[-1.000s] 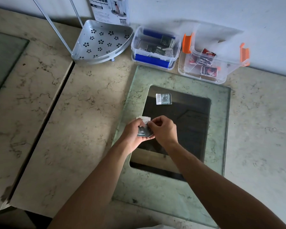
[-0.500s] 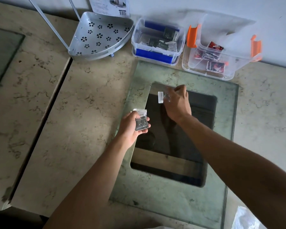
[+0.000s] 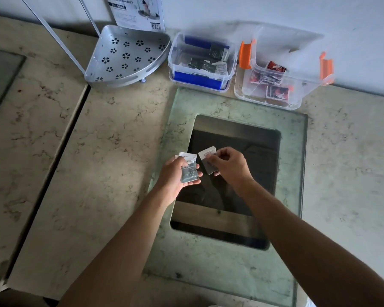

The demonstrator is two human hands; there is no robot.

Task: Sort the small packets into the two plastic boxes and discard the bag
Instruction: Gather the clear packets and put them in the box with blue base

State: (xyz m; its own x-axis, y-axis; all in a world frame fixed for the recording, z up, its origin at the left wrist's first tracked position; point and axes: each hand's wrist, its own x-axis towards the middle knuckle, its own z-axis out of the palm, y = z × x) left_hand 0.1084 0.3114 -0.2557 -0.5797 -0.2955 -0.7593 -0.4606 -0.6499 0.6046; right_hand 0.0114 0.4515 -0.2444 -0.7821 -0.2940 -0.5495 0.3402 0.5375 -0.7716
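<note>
Your left hand (image 3: 175,173) holds a stack of grey packets (image 3: 189,171); just beside it, your right hand (image 3: 228,166) pinches one packet (image 3: 208,159) upright by its edge. The blue box (image 3: 201,60) with matching grey packets lies straight ahead by the wall, nearer your left grip; the orange box (image 3: 284,80) holds red ones.

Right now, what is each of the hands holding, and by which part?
Left hand: small grey packets, thumb across the upper part, fingers beneath. Right hand: one packet, pinched along its right edge.
</note>
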